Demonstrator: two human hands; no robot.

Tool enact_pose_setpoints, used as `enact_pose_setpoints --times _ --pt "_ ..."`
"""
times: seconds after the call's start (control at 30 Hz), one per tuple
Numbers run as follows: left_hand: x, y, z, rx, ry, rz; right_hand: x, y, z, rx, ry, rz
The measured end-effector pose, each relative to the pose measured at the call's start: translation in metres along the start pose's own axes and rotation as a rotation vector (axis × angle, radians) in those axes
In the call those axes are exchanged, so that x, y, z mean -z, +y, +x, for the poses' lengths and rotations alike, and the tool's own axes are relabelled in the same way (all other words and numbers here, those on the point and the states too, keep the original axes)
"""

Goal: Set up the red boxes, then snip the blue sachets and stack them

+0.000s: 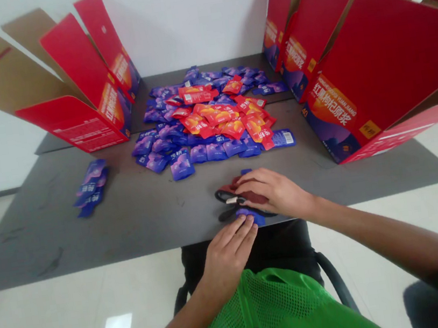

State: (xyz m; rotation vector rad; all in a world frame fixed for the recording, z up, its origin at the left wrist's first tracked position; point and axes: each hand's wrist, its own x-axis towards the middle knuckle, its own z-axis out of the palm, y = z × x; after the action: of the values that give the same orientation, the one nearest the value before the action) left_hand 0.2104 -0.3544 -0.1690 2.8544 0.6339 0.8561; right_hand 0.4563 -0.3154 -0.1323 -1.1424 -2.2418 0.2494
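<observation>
My right hand (274, 191) curls over a reddish-brown and black item (229, 194) with a dark loop and a small white piece; its exact kind I cannot make out. Beneath it lies a purple-blue sachet (254, 216) near the table's front edge, its top corner showing beyond the fingers. My left hand (231, 249) reaches in from below, fingers stretched out, the tips resting on the sachet's near end. A little farther off spreads a pile of blue sachets (181, 164), with several red-orange sachets (216, 114) on top.
A short stack of blue sachets (92, 186) lies on the grey table (149, 217) at left. Open red cartons (88, 131) stand at the back left, and more open red cartons (358, 84) at the right, flaps up. A white wall (191, 21) closes off the back.
</observation>
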Motion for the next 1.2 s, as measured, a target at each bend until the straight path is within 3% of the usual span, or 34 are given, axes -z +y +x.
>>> enact_pose_setpoints --times 0.07,0.13,0.27,0.33,0.4,0.53,0.67,0.73,0.83,0.9,0.97,1.07,1.2 --pt "0.001 0.000 0.001 0.002 -0.015 0.009 0.008 0.018 0.013 -0.010 0.019 -0.067" --pt "0.002 0.000 0.001 0.004 -0.020 0.016 0.018 0.020 0.020 -0.029 0.057 -0.121" --pt "0.002 0.002 0.001 0.005 -0.032 0.032 0.023 -0.020 0.010 -0.020 0.113 -0.059" --pt "0.003 0.003 0.001 0.024 -0.042 0.050 0.014 -0.041 -0.001 0.022 0.028 0.012" --pt "0.003 0.004 0.001 0.035 -0.048 0.065 0.003 -0.047 -0.009 0.036 -0.042 0.053" --pt "0.004 0.003 0.002 0.006 -0.050 0.050 -0.007 -0.010 0.000 0.017 -0.003 -0.001" --pt "0.004 0.002 0.003 0.006 -0.045 0.035 0.010 0.026 0.023 0.007 0.031 -0.148" --pt "0.004 0.002 0.003 0.009 -0.038 0.032 0.019 0.018 0.026 -0.003 0.079 -0.181" --pt "0.003 0.003 0.003 0.012 -0.029 0.027 0.019 -0.019 0.014 -0.002 0.123 -0.098" --pt "0.003 0.004 0.003 0.046 -0.042 0.038 0.010 -0.041 0.001 0.027 0.036 -0.010" --pt "0.003 0.005 0.004 0.066 -0.051 0.045 -0.001 -0.045 -0.007 0.039 -0.034 0.042" --pt "0.004 0.004 0.004 0.029 -0.036 0.035 -0.009 -0.017 0.000 0.018 0.000 0.008" --pt "0.004 0.004 0.004 0.030 -0.035 0.034 0.009 0.024 0.026 0.004 0.042 -0.149"
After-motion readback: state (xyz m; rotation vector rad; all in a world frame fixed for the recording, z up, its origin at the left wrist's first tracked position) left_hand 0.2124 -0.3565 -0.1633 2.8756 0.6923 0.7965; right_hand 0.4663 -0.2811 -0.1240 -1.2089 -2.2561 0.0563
